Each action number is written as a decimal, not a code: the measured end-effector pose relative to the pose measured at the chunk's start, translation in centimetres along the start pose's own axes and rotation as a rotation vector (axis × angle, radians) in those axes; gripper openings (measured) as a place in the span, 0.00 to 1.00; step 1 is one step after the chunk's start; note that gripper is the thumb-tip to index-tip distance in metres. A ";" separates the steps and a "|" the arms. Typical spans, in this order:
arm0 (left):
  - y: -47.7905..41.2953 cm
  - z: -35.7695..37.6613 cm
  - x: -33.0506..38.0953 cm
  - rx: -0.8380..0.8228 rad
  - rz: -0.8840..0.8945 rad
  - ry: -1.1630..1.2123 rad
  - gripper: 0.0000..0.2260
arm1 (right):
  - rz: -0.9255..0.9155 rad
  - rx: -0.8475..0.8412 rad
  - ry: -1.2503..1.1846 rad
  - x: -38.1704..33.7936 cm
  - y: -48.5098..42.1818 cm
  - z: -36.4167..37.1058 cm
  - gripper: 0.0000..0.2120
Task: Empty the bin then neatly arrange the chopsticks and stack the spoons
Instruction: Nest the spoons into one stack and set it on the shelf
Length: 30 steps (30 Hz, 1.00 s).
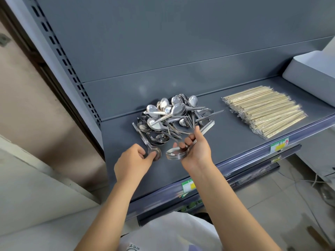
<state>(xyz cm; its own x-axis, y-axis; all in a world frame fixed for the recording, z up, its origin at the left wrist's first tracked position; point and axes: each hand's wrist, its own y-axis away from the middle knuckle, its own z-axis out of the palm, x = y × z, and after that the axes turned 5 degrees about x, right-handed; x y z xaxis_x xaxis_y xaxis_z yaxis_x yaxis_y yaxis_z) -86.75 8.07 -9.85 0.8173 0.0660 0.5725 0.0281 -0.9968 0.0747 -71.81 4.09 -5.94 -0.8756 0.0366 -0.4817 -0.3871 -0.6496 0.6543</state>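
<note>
- While most spoons lie unsorted, left hand [134, 160] pinches one spoon [154, 153] by its bowl, low on the shelf [235, 142].
- Loose heap of spoons [172, 116] behind both hands: tangled, too many to count, likely over twenty. Bulk of stacking left.
- Right hand [197, 149] grips a nested stack [176, 154], about four bowls showing.
- Wrapped chopsticks [264, 113] further right: one aligned layer, uncounted. Looks done.
- Pale box [311, 69], likely the bin, far right. Inside hidden, probably emptied.

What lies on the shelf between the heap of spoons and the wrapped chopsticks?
Only bare grey shelf, seen in the head view; the spoon heap and chopsticks lie apart.
</note>
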 end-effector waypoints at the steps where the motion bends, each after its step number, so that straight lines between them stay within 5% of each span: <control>1: -0.1 0.1 0.0 -0.004 0.001 -0.012 0.14 | -0.002 0.001 0.015 0.1 -0.1 -0.1 0.19; 12: -0.7 -0.5 -0.5 -0.057 -0.073 0.101 0.03 | 0.028 0.009 0.046 0.3 -0.5 -0.1 0.20; 19: -1.4 -2.8 -0.6 -0.010 -0.109 0.423 0.07 | 0.057 -0.007 0.114 0.4 -0.9 -0.2 0.20; 23: -0.8 -4.3 0.7 -0.141 0.026 0.663 0.03 | 0.101 -0.049 0.171 0.9 -0.7 -0.1 0.20; 30: 0.0 -3.0 1.7 -0.291 0.182 0.549 0.01 | 0.191 -0.208 0.260 2.0 -0.1 0.0 0.22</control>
<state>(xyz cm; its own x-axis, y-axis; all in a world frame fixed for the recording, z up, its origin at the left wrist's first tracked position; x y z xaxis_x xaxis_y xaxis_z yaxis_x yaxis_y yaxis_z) -87.13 8.31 -6.42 0.3789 -0.0131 0.9253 -0.3033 -0.9464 0.1108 -73.51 4.25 -6.99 -0.8135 -0.2759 -0.5120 -0.1341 -0.7676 0.6268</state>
